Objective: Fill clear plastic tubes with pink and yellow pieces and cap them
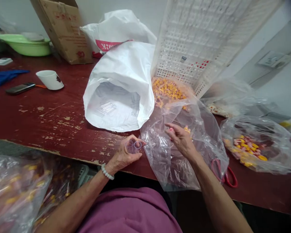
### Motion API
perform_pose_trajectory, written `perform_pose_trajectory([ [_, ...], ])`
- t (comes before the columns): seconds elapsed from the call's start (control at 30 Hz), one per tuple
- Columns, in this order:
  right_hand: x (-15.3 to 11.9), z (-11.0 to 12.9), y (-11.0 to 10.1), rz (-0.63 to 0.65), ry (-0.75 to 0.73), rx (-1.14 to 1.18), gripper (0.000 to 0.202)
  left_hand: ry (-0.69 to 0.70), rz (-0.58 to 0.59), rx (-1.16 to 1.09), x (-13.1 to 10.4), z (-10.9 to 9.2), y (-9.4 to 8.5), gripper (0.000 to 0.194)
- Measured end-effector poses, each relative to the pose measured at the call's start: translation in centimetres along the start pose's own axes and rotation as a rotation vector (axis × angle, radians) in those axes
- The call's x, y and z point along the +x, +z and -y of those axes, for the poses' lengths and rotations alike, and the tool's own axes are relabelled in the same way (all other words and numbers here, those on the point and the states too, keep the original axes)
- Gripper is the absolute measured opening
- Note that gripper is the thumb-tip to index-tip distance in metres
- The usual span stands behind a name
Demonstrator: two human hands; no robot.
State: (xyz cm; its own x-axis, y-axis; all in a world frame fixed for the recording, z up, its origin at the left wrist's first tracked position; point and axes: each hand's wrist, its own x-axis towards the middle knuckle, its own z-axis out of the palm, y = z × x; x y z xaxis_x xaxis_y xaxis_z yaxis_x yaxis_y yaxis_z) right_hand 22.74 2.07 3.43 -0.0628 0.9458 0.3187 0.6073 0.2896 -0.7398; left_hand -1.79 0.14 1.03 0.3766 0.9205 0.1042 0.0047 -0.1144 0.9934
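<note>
My left hand (128, 152) is closed around a couple of clear plastic tubes (137, 145), their round open ends facing right. A white bead bracelet circles that wrist. Over a clear plastic bag (160, 152) my right hand (181, 139) pinches a small pink piece (171, 129) between thumb and fingers; its exact kind is too small to tell. Many small orange-yellow pieces (168, 89) lie in the bag's far part, and a few show behind the right hand. Beyond my left hand, a white sack (121, 61) lies with its mouth toward me, loose clear tubes (108, 107) inside.
Red-handled scissors (230, 178) lie partly under the plastic at right, near another bag of yellow and pink pieces (249, 147). A white crate (189, 45) leans behind. Left are a white cup (50, 80), a phone (20, 88) and a cardboard box (65, 32). Filled bags (16, 191) sit below the table edge.
</note>
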Motion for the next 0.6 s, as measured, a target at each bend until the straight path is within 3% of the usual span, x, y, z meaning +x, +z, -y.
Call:
perform_pose_trajectory([
  [0.1,-1.2,4.9,0.8,0.285,-0.136,-0.157,0.033,0.014,0.012,0.060,0.0,-0.2,0.0,0.027],
  [0.17,-1.6,6.7,1.4,0.376,-0.211,-0.286,0.035,0.029,0.019,0.126,0.1,-0.2,0.1,0.026],
  [0.37,-1.7,7.3,1.7,0.441,-0.341,-0.482,0.037,0.066,0.040,0.194,0.0,0.3,0.5,0.024],
  [0.6,-1.6,8.1,1.1,0.462,-0.287,-0.400,0.036,0.083,0.003,0.054,0.4,0.1,1.1,0.023],
])
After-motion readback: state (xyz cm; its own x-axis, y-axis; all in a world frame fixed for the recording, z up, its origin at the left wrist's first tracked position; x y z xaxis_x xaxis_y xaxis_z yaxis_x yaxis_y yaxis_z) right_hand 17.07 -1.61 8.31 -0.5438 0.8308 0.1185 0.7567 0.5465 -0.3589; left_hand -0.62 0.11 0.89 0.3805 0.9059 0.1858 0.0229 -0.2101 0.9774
